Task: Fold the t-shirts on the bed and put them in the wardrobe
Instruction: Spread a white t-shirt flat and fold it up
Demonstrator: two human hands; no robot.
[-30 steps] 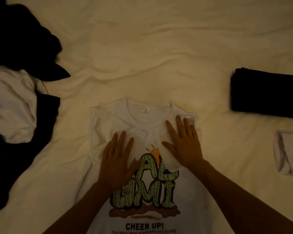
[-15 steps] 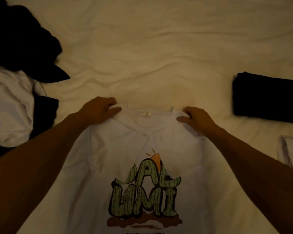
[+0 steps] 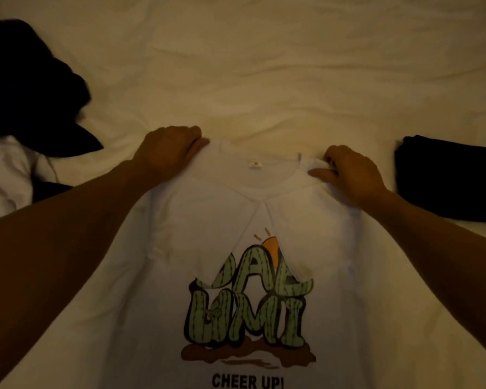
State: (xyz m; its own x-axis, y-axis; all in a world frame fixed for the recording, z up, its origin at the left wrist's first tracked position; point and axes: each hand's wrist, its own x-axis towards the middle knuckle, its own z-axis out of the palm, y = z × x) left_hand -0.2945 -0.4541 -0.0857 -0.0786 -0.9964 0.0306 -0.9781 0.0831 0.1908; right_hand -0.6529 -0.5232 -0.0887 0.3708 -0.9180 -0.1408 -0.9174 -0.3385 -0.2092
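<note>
shirt: the white t-shirt (image 3: 236, 220) lies print side up on the bed (image 3: 264, 66), collar away from the person, both sleeves already turned in over the chest
left hand: the left hand (image 3: 169, 153) grips the left shoulder of the shirt, fingers curled round the cloth beside the collar
right hand: the right hand (image 3: 348, 175) pinches the right shoulder, thumb on top and the other fingers tucked under the edge
step: I judge that the person is about to bring the top of the shirt down toward the hem, or to lift it for the fold across
risk, sleeves: the turned-in sleeves only rest loose on the chest; if the shoulders go up fast, they can fall open and the fold is lost
risk, uneven pull: the two grips are not the same, so one shoulder may travel further and the fold line may come out slanted
risk, hem: the hem is out of view, so I cannot tell whether it lies flat; a wrinkle there would be folded in
risk, neighbours: the folded dark shirt (image 3: 449, 178) lies just beside the right wrist, and a dark pile (image 3: 31, 88) with a white garment (image 3: 6, 175) lies to the left; a wide swing of an arm can disturb them
wardrobe: not in view
</note>
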